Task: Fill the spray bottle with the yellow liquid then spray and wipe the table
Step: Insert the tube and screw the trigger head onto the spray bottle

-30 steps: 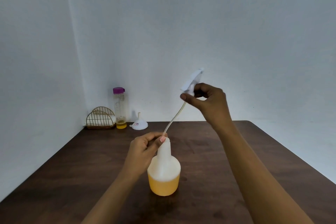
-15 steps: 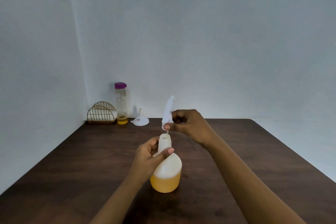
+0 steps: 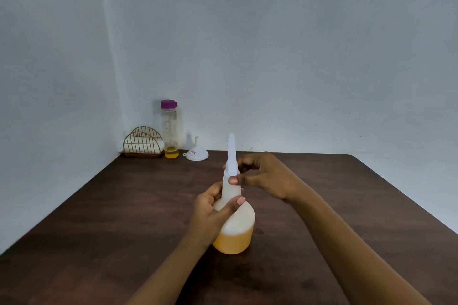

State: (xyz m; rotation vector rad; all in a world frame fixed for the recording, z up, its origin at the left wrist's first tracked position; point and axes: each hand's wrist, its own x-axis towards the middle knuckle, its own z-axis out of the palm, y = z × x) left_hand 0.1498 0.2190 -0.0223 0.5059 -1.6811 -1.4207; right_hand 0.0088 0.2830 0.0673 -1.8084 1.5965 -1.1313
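Spray bottle with yellow liquid in its lower part, upright at mid-table.
Left hand clasped round the neck; right hand pinching the white spray head atop it. Beyond, at far left: funnel, purple-capped bottle, wire rack.

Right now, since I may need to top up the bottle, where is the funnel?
In the head view the white funnel sits upside down, back left on the table, just right of the purple-capped bottle.
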